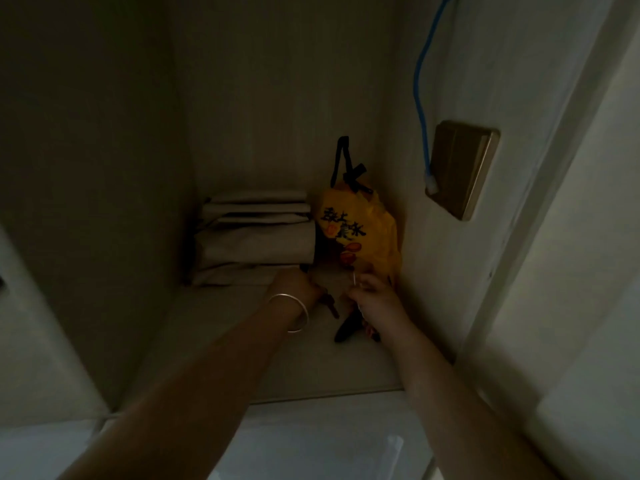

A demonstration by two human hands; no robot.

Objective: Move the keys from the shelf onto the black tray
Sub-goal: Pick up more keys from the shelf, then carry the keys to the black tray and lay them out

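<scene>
Both hands reach deep onto the dim shelf (242,341). The right hand (372,294) pinches a thin ring, with the keys (348,327) (dark, hard to make out) hanging below it. The left hand (298,285), just beside, is curled around something small and brownish; a yellow bag (360,233) stands behind them.

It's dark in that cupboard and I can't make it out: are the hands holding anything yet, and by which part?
The right hand pinches a thin key ring, with dark keys hanging below. The left hand touches a small brown piece; its grip cannot be told.
</scene>
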